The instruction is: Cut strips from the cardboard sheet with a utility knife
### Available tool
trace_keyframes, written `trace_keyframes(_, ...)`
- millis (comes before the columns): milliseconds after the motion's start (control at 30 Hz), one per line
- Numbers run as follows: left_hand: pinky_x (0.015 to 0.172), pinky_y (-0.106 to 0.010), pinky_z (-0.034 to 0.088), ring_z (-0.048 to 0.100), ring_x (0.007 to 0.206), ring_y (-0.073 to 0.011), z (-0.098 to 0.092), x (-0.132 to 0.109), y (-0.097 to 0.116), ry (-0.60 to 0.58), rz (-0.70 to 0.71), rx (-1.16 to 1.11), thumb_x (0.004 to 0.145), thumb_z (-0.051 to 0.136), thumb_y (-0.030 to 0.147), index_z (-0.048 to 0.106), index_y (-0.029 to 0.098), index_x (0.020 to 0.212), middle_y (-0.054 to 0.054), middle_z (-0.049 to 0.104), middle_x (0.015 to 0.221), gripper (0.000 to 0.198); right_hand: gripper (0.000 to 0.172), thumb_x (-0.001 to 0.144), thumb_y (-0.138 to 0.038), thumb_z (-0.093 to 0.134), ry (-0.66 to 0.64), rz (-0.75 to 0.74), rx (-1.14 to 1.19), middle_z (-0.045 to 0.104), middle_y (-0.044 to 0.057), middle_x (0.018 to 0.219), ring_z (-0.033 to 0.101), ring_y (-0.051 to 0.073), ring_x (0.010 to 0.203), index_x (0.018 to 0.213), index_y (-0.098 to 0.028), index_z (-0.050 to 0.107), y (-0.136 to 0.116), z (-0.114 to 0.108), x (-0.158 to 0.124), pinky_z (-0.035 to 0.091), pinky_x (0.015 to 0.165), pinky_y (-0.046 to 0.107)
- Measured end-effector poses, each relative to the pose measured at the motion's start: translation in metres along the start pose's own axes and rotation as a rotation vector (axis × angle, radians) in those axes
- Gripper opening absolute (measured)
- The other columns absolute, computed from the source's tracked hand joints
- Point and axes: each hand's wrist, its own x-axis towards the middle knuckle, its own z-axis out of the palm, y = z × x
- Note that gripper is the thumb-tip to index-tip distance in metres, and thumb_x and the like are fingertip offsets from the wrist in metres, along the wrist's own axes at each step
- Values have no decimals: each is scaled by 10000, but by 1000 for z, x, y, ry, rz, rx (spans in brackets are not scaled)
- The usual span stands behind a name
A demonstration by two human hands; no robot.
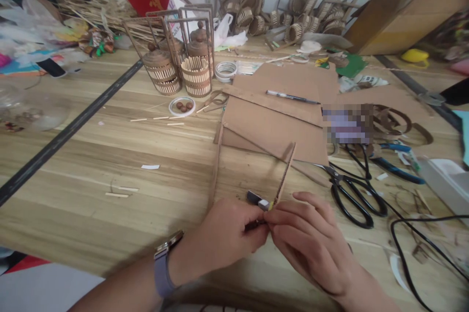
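Together, your hands meet over the tabletop [183, 189] in front of the cardboard sheet [271, 131], working on a slender brown frame [285, 175] whose far corner reaches the cardboard's near left edge. Your left hand [230, 224] pinches a dark length of it between thumb and forefinger; your right hand [308, 238] closes its fingertips on it just beside. A small dark-and-pale piece [259, 201] at your fingertips, also in front of the cardboard, is too blurred to name. Thin as it looks, the frame should prove light, springy and hardly slippery, though liable to crease at its corners; hold it low, close to the bends. Scissors [334, 174] lie at the cardboard's near right corner.
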Motion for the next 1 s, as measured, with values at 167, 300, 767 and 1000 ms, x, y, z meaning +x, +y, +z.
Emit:
trace_keyframes(167,547,-237,297,486,580,-89,0,-1,0,-24,-79,-17,847,546,186,559,176,665,48,552,596,182,175,910,-37,541,95,27,7,765,12,937,641,170,930,932,-198,603,-10,2,4,424,1016,400)
trace_keyframes(300,570,-250,327,501,594,-99,0,-1,1,-44,-23,-53,845,523,169,558,188,673,39,571,612,176,210,907,-23,494,64,66,30,725,26,939,616,182,925,960,-209,576,-15,2,4,456,970,414)
trace_keyframes(767,543,-202,327,510,560,-77,-4,-3,5,-65,-99,-110,899,518,223,546,177,649,54,560,578,255,274,869,-3,563,187,126,148,727,3,850,688,130,770,1039,-217,557,-4,4,11,504,910,366)
trace_keyframes(1000,559,-231,285,492,592,-91,2,-1,1,66,32,105,890,546,179,555,168,665,35,566,616,226,225,900,-41,554,114,135,51,749,28,881,686,166,807,1038,-216,582,-8,4,10,524,813,362)
